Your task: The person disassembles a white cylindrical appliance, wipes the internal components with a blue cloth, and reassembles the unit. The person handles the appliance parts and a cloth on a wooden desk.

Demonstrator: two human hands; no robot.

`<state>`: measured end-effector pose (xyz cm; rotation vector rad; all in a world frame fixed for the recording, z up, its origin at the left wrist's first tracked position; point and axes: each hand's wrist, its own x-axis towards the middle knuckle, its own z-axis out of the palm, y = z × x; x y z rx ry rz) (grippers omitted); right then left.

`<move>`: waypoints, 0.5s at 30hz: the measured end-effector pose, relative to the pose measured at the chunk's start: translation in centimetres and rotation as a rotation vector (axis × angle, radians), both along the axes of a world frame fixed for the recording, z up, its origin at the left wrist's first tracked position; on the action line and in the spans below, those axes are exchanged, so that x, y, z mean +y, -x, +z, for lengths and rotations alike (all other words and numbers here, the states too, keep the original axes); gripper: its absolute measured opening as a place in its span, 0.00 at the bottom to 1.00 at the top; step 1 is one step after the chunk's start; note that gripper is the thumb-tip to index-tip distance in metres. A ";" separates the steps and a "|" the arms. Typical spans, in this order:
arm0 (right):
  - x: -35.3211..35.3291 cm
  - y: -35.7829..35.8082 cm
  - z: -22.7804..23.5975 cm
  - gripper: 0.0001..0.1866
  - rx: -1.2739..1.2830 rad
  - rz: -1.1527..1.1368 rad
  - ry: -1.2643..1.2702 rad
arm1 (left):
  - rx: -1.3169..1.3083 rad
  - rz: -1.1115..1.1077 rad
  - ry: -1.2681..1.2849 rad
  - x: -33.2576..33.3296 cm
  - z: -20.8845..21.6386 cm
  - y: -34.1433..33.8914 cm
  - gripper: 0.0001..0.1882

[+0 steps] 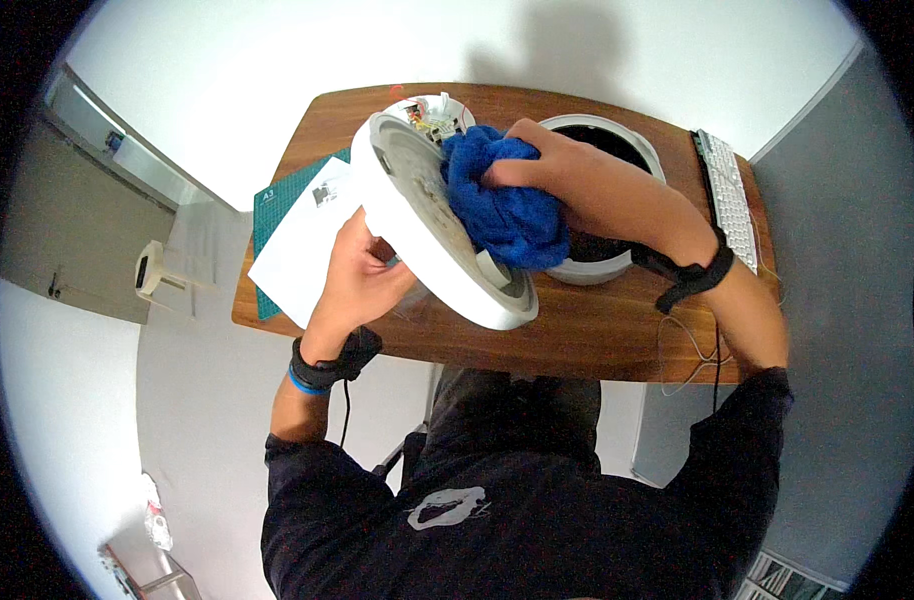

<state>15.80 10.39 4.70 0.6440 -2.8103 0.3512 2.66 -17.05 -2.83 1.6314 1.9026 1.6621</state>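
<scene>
My left hand point(357, 280) grips a round white lid point(432, 270) by its left rim and holds it tilted above the desk. The lid's greyish inner face, with brown marks, turns up and to the right. In my right hand point(557, 165) is a bunched blue cloth point(505, 205), pressed against that inner face and covering part of it. Right behind the cloth stands a round white pot point(589, 272) with a dark inside, partly hidden by my right hand and forearm.
A white bowl-shaped part point(439, 112) with wires and electronic parts lies behind the lid. White paper point(312, 240) rests on a green cutting mat point(270, 205) at left. At right are a white keyboard point(727, 185) and a loose cable point(682, 372) on the wooden desk point(577, 335).
</scene>
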 end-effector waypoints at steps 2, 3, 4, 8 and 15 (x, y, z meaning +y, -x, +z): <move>-0.5 -1.0 1.1 0.26 0.130 0.067 -0.059 | 0.009 0.002 -0.014 0.3 0.7 -0.5 0.26; -1.0 -1.5 1.9 0.25 0.191 0.074 -0.038 | 0.027 0.023 -0.021 0.2 1.2 -0.9 0.23; -1.8 -2.0 2.7 0.24 0.251 0.081 -0.017 | 0.045 0.043 -0.029 0.2 1.6 -1.3 0.21; -3.4 -2.3 4.5 0.20 0.316 0.143 0.065 | 0.124 0.024 -0.034 0.6 2.3 -1.8 0.20; -1.0 -2.1 0.5 0.17 0.075 0.122 -0.244 | 0.010 0.037 -0.046 0.9 1.0 -1.1 0.25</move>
